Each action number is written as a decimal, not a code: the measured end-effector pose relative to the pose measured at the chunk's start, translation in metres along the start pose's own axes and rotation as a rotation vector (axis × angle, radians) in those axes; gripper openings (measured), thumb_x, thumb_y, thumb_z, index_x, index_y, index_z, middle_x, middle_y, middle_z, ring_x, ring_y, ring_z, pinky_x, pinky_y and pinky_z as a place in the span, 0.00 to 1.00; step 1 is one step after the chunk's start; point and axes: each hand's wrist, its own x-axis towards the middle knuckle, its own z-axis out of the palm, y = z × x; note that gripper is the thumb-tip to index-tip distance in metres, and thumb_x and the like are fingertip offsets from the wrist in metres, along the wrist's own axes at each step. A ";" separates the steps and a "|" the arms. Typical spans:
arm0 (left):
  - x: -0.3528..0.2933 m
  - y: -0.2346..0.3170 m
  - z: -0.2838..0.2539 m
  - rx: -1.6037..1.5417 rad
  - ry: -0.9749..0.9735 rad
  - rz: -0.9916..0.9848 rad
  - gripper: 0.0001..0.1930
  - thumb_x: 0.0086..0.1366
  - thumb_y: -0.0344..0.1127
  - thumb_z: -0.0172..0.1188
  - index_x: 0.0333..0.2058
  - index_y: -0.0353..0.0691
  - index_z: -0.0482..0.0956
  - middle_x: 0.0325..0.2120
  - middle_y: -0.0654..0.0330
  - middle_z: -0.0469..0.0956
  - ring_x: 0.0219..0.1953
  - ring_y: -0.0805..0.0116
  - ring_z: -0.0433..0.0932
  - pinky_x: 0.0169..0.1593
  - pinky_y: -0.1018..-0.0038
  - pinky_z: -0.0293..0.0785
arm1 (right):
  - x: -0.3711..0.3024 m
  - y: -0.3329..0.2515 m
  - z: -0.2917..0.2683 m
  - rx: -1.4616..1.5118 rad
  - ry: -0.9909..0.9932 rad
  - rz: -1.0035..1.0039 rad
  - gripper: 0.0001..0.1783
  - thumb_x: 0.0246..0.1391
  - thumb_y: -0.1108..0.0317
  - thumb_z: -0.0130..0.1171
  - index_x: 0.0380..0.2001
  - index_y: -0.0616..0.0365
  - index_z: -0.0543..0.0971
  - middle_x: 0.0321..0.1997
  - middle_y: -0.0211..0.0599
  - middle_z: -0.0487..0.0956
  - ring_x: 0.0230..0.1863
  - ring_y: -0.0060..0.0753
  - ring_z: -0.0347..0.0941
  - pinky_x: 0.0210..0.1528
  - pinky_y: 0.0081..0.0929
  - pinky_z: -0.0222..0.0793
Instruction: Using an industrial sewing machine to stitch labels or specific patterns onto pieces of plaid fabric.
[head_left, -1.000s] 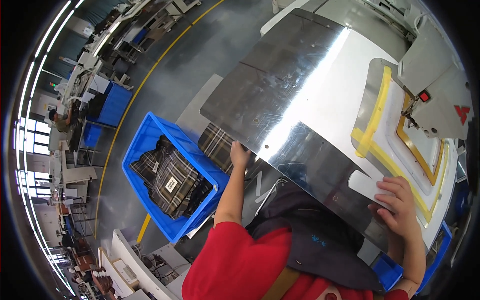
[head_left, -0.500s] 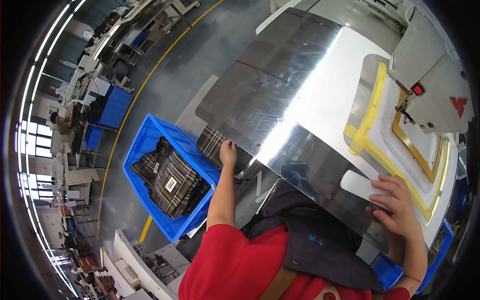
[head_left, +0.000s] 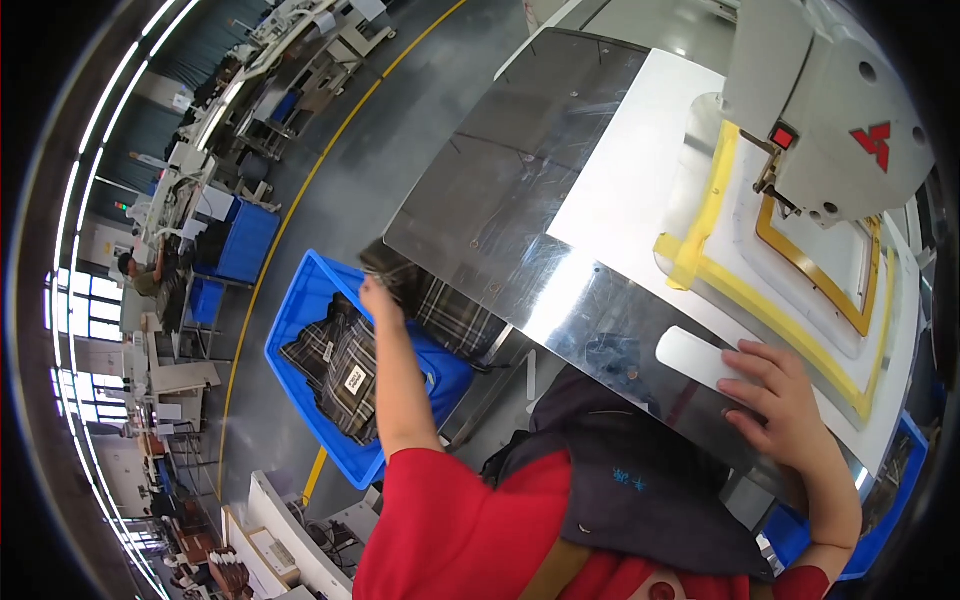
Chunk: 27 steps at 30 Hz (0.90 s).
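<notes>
My left hand (head_left: 378, 298) is closed on the edge of a dark plaid cloth (head_left: 455, 316), to the left of the metal tabletop. The cloth lies between the tabletop's left edge and a blue bin (head_left: 320, 445); its far corner is lifted and blurred. Inside the bin sits more folded plaid cloth (head_left: 352, 400) with a white label. On the shiny metal tabletop (head_left: 450, 190), my right hand (head_left: 780, 405) rests with fingers spread, touching the end of a white rounded flat plate (head_left: 690, 357). Nothing shows in its grip.
A machine head (head_left: 830, 120) overhangs a gold-coloured frame (head_left: 815, 265) bordered by yellow tape (head_left: 715, 220) at the right. Another blue bin (head_left: 900, 500) stands at the lower right. Far left, a person (head_left: 145, 275) is beside a blue container (head_left: 245, 240). A yellow line (head_left: 300, 190) crosses the floor.
My left hand has moved left and away from the tabletop edge, pulling the plaid cloth so more of it shows. The view has shifted slightly; my right hand stays by the white plate.
</notes>
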 end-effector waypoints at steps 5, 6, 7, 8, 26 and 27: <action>-0.011 0.151 -0.004 -0.207 -0.724 0.056 0.18 0.72 0.44 0.45 0.51 0.36 0.72 0.46 0.59 0.77 0.48 0.66 0.76 0.52 0.67 0.70 | 0.006 -0.008 0.007 -0.111 0.069 0.039 0.20 0.40 0.69 0.67 0.42 0.50 0.78 0.52 0.36 0.75 0.54 0.44 0.71 0.50 0.36 0.72; -0.065 0.195 0.018 -0.166 -0.745 0.062 0.15 0.72 0.41 0.47 0.46 0.35 0.74 0.40 0.61 0.78 0.43 0.69 0.77 0.47 0.71 0.73 | 0.008 -0.006 0.007 -0.069 0.058 0.018 0.19 0.41 0.69 0.66 0.42 0.51 0.78 0.52 0.36 0.75 0.52 0.44 0.71 0.49 0.36 0.72; -0.103 0.224 0.029 -0.129 -0.741 0.138 0.13 0.71 0.39 0.48 0.45 0.36 0.74 0.37 0.64 0.77 0.37 0.75 0.76 0.40 0.78 0.71 | 0.010 -0.006 0.006 -0.027 0.050 -0.022 0.19 0.42 0.69 0.65 0.42 0.51 0.78 0.51 0.36 0.75 0.51 0.43 0.71 0.49 0.35 0.72; -0.133 0.242 0.042 -0.045 -0.793 0.153 0.11 0.71 0.38 0.50 0.43 0.37 0.74 0.34 0.66 0.76 0.35 0.77 0.74 0.38 0.80 0.69 | 0.011 -0.006 0.005 -0.034 0.045 -0.050 0.17 0.44 0.68 0.64 0.42 0.52 0.79 0.50 0.36 0.75 0.50 0.42 0.72 0.49 0.35 0.72; -0.264 0.244 0.277 0.893 -1.906 0.688 0.13 0.53 0.33 0.69 0.35 0.35 0.77 0.22 0.67 0.74 0.28 0.78 0.70 0.36 0.79 0.68 | 0.050 0.034 -0.001 -0.300 0.222 -0.037 0.21 0.53 0.65 0.55 0.51 0.54 0.75 0.54 0.36 0.75 0.57 0.41 0.69 0.57 0.37 0.66; -0.261 0.243 0.286 0.888 -1.929 0.696 0.13 0.53 0.33 0.69 0.35 0.35 0.77 0.22 0.67 0.74 0.28 0.78 0.70 0.36 0.79 0.68 | 0.065 0.038 -0.003 -0.485 0.240 -0.152 0.21 0.52 0.66 0.54 0.51 0.55 0.75 0.54 0.37 0.75 0.57 0.41 0.69 0.58 0.37 0.65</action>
